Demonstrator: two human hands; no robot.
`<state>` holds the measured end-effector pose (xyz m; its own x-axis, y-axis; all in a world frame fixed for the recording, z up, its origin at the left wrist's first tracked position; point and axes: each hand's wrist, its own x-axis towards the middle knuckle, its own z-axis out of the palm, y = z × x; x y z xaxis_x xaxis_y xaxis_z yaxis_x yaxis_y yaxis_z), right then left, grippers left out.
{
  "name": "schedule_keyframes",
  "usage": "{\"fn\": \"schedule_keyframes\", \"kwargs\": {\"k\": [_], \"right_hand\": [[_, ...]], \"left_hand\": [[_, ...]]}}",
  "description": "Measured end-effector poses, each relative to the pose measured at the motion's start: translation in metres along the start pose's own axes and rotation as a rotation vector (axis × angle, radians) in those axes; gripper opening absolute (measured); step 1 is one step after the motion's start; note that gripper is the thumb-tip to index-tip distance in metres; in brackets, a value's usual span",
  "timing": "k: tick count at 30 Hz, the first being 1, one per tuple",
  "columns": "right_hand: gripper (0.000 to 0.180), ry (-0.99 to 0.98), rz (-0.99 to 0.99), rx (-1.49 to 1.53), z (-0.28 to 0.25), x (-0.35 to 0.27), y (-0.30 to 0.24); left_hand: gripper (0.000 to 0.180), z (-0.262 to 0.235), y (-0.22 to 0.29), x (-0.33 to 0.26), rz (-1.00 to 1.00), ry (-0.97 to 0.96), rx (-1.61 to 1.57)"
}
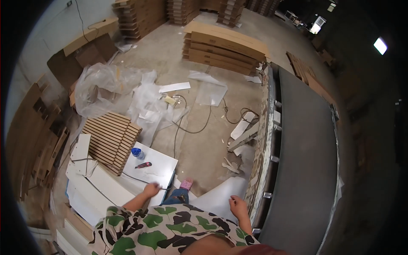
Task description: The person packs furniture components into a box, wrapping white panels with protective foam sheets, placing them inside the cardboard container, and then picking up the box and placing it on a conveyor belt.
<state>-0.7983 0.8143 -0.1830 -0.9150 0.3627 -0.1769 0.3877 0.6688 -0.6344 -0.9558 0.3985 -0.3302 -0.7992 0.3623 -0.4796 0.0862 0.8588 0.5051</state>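
My left hand (152,190) hangs beside a white board (163,163); its fingertips are smeared, so I cannot make out whether they grip anything. On that board lie a red and black utility knife (143,165) and a small clear bottle with a blue cap (137,153). My right hand (239,205) is beside the conveyor, with its fingers curled in and nothing seen in them. A white sheet (221,193) spreads over the floor between my foot and that hand.
A dark conveyor belt (301,140) runs along my right. Flat cartons (225,46) are stacked ahead. Crumpled clear plastic (100,91), slatted brown pieces (111,138) and white panels (106,187) lie to the left. A black cable (199,131) trails across the concrete floor.
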Motion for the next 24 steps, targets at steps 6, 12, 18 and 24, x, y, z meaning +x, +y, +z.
{"fn": "schedule_keyframes", "kwargs": {"k": [6,12,18,24], "right_hand": [[0.025,-0.281,0.163,-0.04,-0.011,0.105,0.006],[0.023,-0.189,0.122,-0.037,-0.034,0.241,0.013],[0.019,-0.054,-0.108,0.044,-0.08,0.499,-0.037],[0.025,0.008,-0.368,-0.132,-0.124,0.787,-0.063]], "left_hand": [[0.026,-0.121,0.122,0.128,-0.005,0.107,-0.371],[0.031,-0.156,0.208,0.258,0.141,-0.082,-0.518],[0.027,-0.235,0.245,0.411,0.25,-0.021,-0.531],[0.027,-0.286,0.196,0.533,-0.232,0.288,-0.648]]}}
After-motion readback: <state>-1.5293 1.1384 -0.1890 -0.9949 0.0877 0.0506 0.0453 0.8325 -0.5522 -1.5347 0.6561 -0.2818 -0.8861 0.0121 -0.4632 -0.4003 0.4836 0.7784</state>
